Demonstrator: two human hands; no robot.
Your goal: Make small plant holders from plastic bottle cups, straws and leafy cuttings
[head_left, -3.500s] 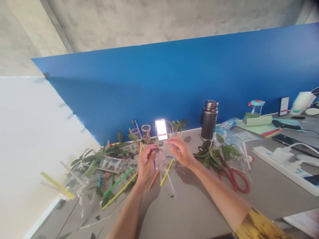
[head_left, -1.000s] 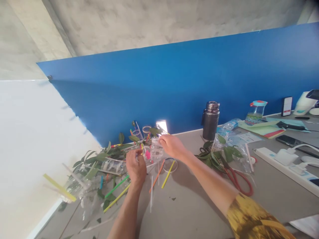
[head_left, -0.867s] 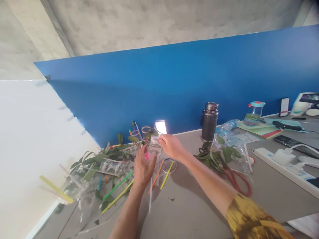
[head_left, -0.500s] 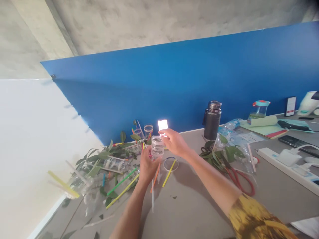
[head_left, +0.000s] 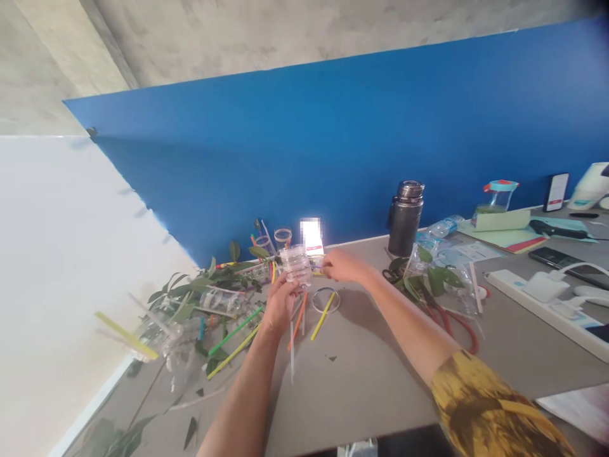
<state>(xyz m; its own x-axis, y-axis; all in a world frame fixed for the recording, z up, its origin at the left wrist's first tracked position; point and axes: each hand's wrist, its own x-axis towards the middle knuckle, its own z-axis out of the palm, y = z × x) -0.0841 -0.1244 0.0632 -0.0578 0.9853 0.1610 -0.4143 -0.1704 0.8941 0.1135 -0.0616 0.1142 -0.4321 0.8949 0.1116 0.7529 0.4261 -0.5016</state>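
My left hand is closed around a clear, ribbed piece of plastic bottle, which tilts to the left above the table. Just right of it, my right hand has its fingers bent and pressed together. A thin purplish strip, perhaps a straw, meets these fingertips; what they hold is too small to make out. Below the hands lie a clear plastic ring, a yellow straw across it, and an orange straw. Behind them a lit phone leans on the blue partition.
Leafy twigs, bottle pieces and several straws crowd the left side. A dark thermos stands at the back right. Red-handled scissors lie by more leaves, near a white power strip. A blue partition borders the back.
My right hand has moved from above the bottle piece, in front of the phone, down to its right side, fingers drawn together. The bottle piece has tipped leftward in my left hand.
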